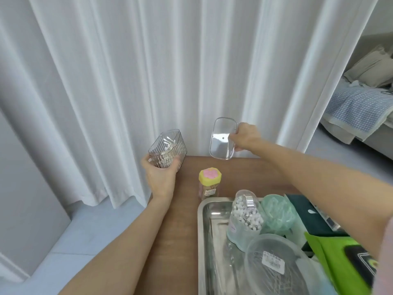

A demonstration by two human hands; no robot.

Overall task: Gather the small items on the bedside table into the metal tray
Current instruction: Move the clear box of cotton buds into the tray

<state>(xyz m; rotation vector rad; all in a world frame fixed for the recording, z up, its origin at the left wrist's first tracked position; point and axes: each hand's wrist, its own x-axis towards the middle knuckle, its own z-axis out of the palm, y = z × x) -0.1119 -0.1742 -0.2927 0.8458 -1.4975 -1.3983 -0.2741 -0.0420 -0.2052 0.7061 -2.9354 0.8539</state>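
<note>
Your left hand (160, 177) is wrapped around a clear ribbed box (168, 149), fingers curled up its sides from below, holding it tilted in the air at the far left corner of the worktop (170, 241). The box is open on top and a few cotton swabs lie inside it. Your right hand (244, 136) pinches the box's clear lid (222, 138) by its right edge, thumb and fingers closed on it, and holds it nearly upright above the far edge of the worktop, well apart from the box.

Between your two hands and nearer to you stands a small jar with a yellow cap (210, 183), upright on the wood and just beyond the metal tray (205, 241). The tray lies under your right forearm, at the near right of the worktop. In it sit a clear tub of cotton swabs (244, 218) with a metal clasp, a pale green bag (276, 213) just to the right of the tub, and a frosted round lid with a label (274, 262) nearest you. To the right of the tray lie a dark green box (302, 207) and a bright green packet (336, 256). White curtains (148, 71) hang behind the worktop.
</note>
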